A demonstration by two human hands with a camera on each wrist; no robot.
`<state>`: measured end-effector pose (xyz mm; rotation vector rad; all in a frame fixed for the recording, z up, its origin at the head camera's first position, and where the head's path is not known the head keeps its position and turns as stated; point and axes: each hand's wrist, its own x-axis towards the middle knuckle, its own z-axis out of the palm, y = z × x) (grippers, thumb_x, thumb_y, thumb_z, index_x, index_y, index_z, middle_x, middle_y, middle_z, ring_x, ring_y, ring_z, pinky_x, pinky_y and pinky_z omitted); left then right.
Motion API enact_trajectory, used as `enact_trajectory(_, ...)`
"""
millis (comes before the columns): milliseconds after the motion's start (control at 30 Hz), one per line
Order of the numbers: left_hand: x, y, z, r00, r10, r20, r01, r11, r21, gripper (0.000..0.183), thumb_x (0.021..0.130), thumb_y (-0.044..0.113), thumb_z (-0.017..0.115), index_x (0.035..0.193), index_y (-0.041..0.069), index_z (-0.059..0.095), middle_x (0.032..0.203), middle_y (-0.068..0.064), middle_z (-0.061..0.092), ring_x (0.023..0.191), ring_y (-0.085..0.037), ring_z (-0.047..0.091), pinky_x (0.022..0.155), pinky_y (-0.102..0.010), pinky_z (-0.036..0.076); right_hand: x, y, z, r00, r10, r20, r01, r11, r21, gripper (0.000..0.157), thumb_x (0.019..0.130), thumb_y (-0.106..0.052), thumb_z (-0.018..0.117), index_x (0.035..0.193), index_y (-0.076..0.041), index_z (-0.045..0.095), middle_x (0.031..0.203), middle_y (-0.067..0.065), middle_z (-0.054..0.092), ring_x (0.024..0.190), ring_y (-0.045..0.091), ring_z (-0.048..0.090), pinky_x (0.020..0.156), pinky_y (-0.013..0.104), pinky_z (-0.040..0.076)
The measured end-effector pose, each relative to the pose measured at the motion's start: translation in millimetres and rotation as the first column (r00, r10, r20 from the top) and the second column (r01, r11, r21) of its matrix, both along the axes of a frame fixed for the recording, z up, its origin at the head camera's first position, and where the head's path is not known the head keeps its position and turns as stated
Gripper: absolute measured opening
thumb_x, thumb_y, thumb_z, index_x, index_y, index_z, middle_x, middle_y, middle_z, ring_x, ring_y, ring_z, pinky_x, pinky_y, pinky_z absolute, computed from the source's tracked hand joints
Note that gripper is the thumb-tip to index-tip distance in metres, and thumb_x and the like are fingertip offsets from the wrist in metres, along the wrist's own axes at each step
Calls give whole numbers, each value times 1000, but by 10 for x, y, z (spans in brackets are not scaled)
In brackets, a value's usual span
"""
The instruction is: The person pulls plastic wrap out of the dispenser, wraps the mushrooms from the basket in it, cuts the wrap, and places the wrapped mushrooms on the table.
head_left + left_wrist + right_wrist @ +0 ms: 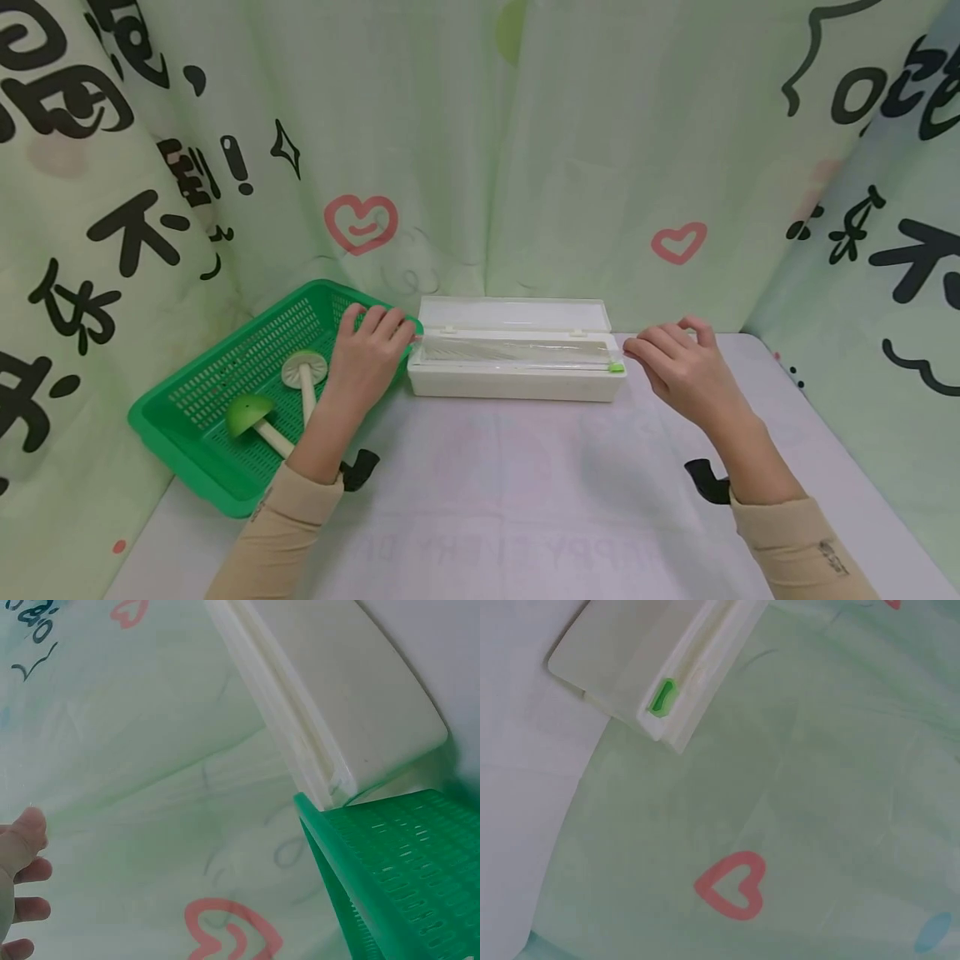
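Left hand of mine rests against the left end of the white cling-film dispenser box, fingers loosely curved over the corner where it meets the green basket, as far as I can judge to steady that end rather than clench it. My right hand hangs relaxed just beside the right end, near the small green slider, holding nothing. The box sits on the table against the curtain, lid tipped back, so the film roll lies exposed between my hands. Two toy mushrooms lie in the basket, out of the way.
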<state>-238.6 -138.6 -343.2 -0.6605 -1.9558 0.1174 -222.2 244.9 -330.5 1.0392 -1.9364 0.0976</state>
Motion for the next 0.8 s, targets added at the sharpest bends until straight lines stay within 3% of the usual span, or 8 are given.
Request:
enact_trajectory(200, 45, -4, 40, 1000, -2, 1, 2, 1000, 3, 42, 99, 30, 31, 78, 6, 58, 83, -8, 58, 78, -26, 51, 80, -44, 38, 41, -7, 38, 1000, 5, -4, -5, 1000, -2, 36, 100, -22, 36, 87, -1, 62, 74, 9, 59, 69, 27, 53, 74, 50, 33)
enact_trajectory(367, 89, -12, 74, 1000, 14, 10, -14, 1000, 4, 21, 88, 25, 56, 81, 6, 60, 84, -7, 59, 80, -25, 51, 80, -43, 38, 72, -18, 61, 1000, 8, -5, -8, 1000, -7, 36, 99, -22, 36, 87, -1, 63, 74, 10, 60, 69, 28, 53, 75, 50, 32)
enact_trajectory(467, 114, -18, 97, 1000, 20, 20, -20, 1000, 6, 19, 79, 24, 68, 82, 6, 61, 85, -7, 59, 81, -26, 52, 80, -43, 38, 90, -30, 79, 1000, 14, -14, -14, 1000, -12, 35, 99, -21, 37, 87, 0, 63, 74, 10, 60, 69, 28, 53, 75, 51, 32)
enact_trajectory(800, 173, -45, 149, 1000, 8, 20, -8, 1000, 23, 17, 83, 21, 64, 82, 5, 61, 86, -8, 60, 82, -26, 52, 81, -44, 38, 159, -71, 140, 999, 31, -34, -32, 999, -34, 34, 98, -20, 40, 86, 0, 63, 73, 11, 60, 66, 29, 53, 73, 51, 32)
